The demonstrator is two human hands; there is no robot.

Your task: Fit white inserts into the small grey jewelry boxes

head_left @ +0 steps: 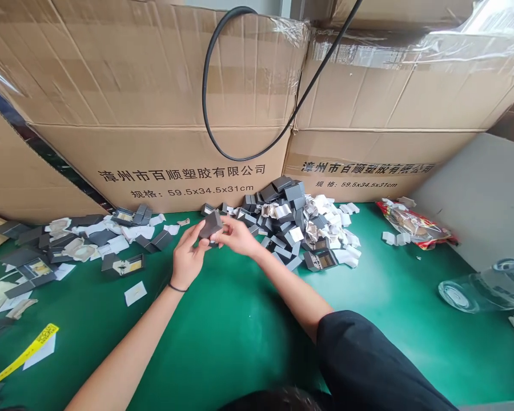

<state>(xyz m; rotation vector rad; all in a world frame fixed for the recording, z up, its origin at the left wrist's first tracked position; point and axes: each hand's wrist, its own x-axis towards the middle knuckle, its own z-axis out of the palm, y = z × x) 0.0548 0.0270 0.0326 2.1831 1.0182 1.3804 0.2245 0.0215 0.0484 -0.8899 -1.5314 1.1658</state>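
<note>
Both of my hands hold one small dark grey box [209, 226] above the green table [235, 331]. My left hand [187, 257] grips it from the left with fingers curled round its side. My right hand [236, 234] pinches it from the right. Just behind the hands lies a heap of grey boxes [282, 208] mixed with white paper slips [332, 222]. To the left, opened grey boxes and white cards [85, 242] lie scattered; one open box [122, 265] shows a yellowish insert.
Two big cardboard cartons [154, 114] [394, 108] wall off the back, with a black cable [205, 85] looping over them. A red snack bag [415, 225] and a lying clear bottle [484, 288] are at right, a yellow strip [23, 354] at front left.
</note>
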